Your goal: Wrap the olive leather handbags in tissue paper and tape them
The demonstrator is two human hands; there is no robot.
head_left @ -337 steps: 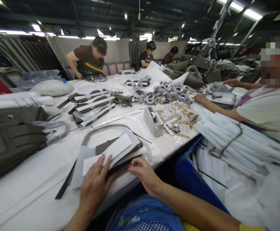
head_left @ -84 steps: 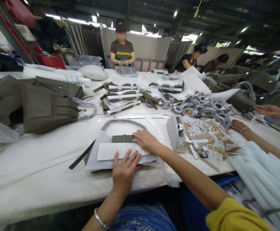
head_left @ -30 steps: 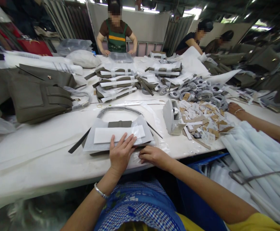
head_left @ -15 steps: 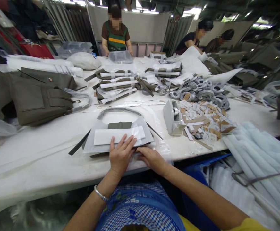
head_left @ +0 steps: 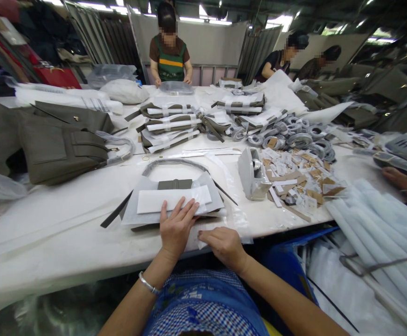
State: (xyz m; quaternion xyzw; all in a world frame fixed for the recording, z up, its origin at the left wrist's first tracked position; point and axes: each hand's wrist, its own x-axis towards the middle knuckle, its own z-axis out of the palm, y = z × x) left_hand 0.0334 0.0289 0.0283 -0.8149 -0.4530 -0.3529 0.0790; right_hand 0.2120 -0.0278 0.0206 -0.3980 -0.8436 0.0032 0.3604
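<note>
White strip lies under the left hand's spread fingers; nearer the body, the right hand pinches clear film. Apparent step: wrapping; next calls for steady pressing.

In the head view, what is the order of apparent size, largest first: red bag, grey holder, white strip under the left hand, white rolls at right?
1. White rolls
2. White strip and grey holder: too alike to rank
3. Red bag, though it is farther away
</note>
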